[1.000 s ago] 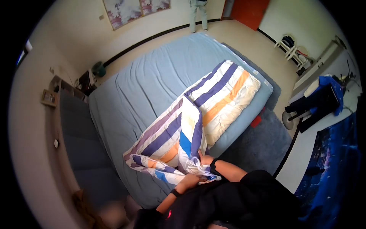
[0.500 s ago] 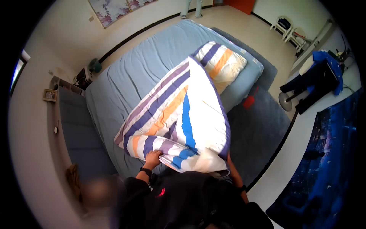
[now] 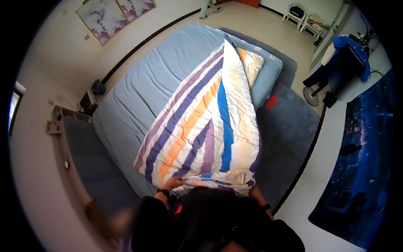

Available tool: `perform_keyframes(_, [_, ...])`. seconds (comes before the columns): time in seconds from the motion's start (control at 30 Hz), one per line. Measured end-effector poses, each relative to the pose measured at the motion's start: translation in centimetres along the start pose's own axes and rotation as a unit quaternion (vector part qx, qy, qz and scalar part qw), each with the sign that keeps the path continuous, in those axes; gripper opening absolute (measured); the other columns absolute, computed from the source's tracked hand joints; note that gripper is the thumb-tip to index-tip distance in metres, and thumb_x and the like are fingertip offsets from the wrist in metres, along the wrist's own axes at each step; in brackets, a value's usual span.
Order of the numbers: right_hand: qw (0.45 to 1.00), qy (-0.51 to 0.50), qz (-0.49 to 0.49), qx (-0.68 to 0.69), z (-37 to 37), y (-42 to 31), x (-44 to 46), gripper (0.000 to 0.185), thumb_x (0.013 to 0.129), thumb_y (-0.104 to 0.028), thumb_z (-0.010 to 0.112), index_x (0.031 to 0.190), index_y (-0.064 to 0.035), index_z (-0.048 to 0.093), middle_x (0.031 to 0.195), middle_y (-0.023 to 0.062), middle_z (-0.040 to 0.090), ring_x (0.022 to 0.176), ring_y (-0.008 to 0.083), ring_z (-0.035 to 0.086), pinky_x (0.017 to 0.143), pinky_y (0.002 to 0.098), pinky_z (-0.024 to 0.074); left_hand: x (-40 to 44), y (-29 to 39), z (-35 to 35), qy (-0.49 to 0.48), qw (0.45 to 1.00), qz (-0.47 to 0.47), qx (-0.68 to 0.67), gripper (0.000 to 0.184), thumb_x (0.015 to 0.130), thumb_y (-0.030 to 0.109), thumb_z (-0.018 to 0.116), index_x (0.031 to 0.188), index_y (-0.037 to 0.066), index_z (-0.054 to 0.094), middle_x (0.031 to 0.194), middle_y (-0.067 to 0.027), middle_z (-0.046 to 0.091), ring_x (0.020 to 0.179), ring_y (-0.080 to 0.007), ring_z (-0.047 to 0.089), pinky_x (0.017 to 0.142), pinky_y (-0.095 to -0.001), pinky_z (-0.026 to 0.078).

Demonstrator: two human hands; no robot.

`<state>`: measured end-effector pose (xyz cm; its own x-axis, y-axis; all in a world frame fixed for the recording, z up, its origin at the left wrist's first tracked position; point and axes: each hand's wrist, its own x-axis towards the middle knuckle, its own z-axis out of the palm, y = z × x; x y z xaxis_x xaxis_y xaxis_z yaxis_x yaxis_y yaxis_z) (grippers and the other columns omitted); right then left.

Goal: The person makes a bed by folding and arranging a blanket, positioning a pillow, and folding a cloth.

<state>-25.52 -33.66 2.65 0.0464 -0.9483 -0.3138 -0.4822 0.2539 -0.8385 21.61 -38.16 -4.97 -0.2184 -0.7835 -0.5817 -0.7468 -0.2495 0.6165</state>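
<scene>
A striped quilt in white, purple, orange and blue lies slantwise over the bed, which has a light blue sheet. Its near edge is bunched up against my body. At the left end of that edge, my left hand is closed on the fabric. My right hand is at the right near corner of the quilt, its fingers mostly hidden by the cloth. A pillow shows partly from under the quilt's far right side.
A grey headboard runs along the left, with a picture frame on the ledge. On the right are a dark rug, a stand with clothes and a blue wall hanging. A person's legs and white chairs are far off.
The quilt has spread flatter, its near fold opening out and its far end now covering more of the pillow. Both hands stay at the near edge. The distant person's legs have changed stance.
</scene>
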Motion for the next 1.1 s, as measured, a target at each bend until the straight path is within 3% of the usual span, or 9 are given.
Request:
perform_keyframes(0.07, [0.992, 0.049, 0.02, 0.111, 1.6, -2.1, 3.5, 0.055, 0.078, -0.01, 0.058, 0.127, -0.0013, 0.036, 0.124, 0.0159, 0.045, 0.115, 0.0227, 0.042, 0.095, 0.03, 0.0329, -0.5, -2.9, -0.7, 0.029, 0.984, -0.094, -0.149, 0.034, 0.072, 0.027, 0.058, 0.095, 0.004, 0.061, 0.091, -0.0106, 0.062, 0.088, -0.0214, 0.057, 0.079, -0.0304, 0.044])
perform_keyframes(0.13, [0.969, 0.081, 0.097, 0.212, 1.8, -8.8, 6.6, 0.052, 0.077, -0.009, 0.055, 0.125, -0.0013, 0.037, 0.122, 0.0153, 0.046, 0.114, 0.0233, 0.042, 0.094, 0.0301, 0.0334, -2.7, -9.4, 0.0, 0.061, 0.995, 0.076, -0.034, 0.051, 0.074, 0.032, 0.056, 0.117, 0.005, 0.047, 0.103, -0.0124, 0.055, 0.087, -0.0237, 0.056, 0.079, -0.032, 0.044])
perform_keyframes(0.17, [0.957, 0.113, 0.089, 0.254, 2.2, -13.3, 7.8, 0.049, 0.078, -0.009, 0.055, 0.124, -0.0013, 0.038, 0.119, 0.0135, 0.047, 0.11, 0.0215, 0.044, 0.091, 0.0291, 0.0346, -2.9, -10.4, -0.7, -0.089, 0.991, -0.027, 0.093, 0.059, 0.073, 0.023, 0.059, 0.125, 0.008, 0.037, 0.116, -0.0137, 0.048, 0.092, -0.0264, 0.054, 0.083, -0.0346, 0.043])
perform_keyframes(0.3, [0.888, 0.139, 0.004, 0.438, 0.9, -24.3, 8.6, 0.034, 0.077, -0.001, 0.044, 0.111, -0.0052, 0.044, 0.091, 0.0039, 0.053, 0.079, 0.0098, 0.052, 0.067, 0.0212, 0.0421, -2.4, -7.8, -1.9, -0.095, 0.99, -0.008, 0.107, 0.077, 0.072, 0.008, 0.062, 0.135, 0.008, 0.02, 0.129, -0.0158, 0.039, 0.113, -0.0289, 0.043, 0.094, -0.0385, 0.036])
perform_keyframes(0.37, [0.847, 0.169, -0.067, 0.499, -2.0, -31.1, 5.4, 0.03, 0.081, -0.006, 0.045, 0.111, -0.003, 0.043, 0.096, 0.0071, 0.055, 0.084, 0.0122, 0.056, 0.074, 0.0249, 0.0464, -0.7, -3.0, -2.6, -0.016, 0.973, 0.015, -0.229, 0.08, 0.071, 0.005, 0.063, 0.136, 0.009, 0.016, 0.13, -0.0144, 0.038, 0.114, -0.0275, 0.042, 0.094, -0.0364, 0.035])
perform_keyframes(0.57, [0.874, 0.337, -0.125, 0.327, -4.6, -33.8, -3.9, 0.045, 0.086, -0.016, 0.047, 0.125, 0.0001, 0.03, 0.106, 0.0135, 0.053, 0.083, 0.0167, 0.059, 0.074, 0.0259, 0.0481, 7.2, -0.1, -7.2, 0.208, 0.558, 0.02, -0.803, 0.058, 0.089, 0.037, 0.046, 0.13, 0.001, 0.028, 0.127, -0.0091, 0.041, 0.109, -0.0237, 0.045, 0.093, -0.0318, 0.036])
perform_keyframes(0.7, [0.857, 0.385, -0.107, 0.324, -4.1, -30.7, -6.1, 0.049, 0.085, -0.023, 0.047, 0.126, -0.0007, 0.031, 0.11, 0.0143, 0.05, 0.089, 0.0196, 0.056, 0.078, 0.0289, 0.0454, 5.4, 6.5, -17.5, 0.31, 0.626, 0.08, -0.711, 0.067, 0.087, 0.052, 0.036, 0.131, 0.002, 0.029, 0.13, -0.0094, 0.037, 0.119, -0.0223, 0.037, 0.099, -0.0333, 0.029])
perform_keyframes(0.87, [0.838, 0.369, 0.011, 0.401, 2.8, -23.0, -6.9, 0.055, 0.084, -0.031, 0.047, 0.128, -0.0016, 0.031, 0.116, 0.0152, 0.047, 0.096, 0.0233, 0.052, 0.083, 0.0328, 0.0422, 5.3, 5.2, -23.7, -0.02, 0.7, 0.026, -0.713, 0.048, 0.082, 0.034, 0.047, 0.115, 0.0, 0.048, 0.109, -0.0116, 0.055, 0.096, -0.0252, 0.055, 0.085, -0.0328, 0.044])
perform_keyframes(1.1, [0.716, 0.23, 0.207, 0.626, 10.6, -10.8, -8.1, 0.064, 0.083, -0.044, 0.047, 0.129, -0.003, 0.031, 0.124, 0.0165, 0.042, 0.107, 0.0284, 0.047, 0.09, 0.0382, 0.0376, 4.7, -5.6, -14.5, -0.088, 0.901, 0.016, -0.425, 0.044, 0.08, 0.025, 0.052, 0.118, 0.003, 0.046, 0.108, -0.0145, 0.056, 0.097, -0.0273, 0.055, 0.086, -0.0341, 0.043])
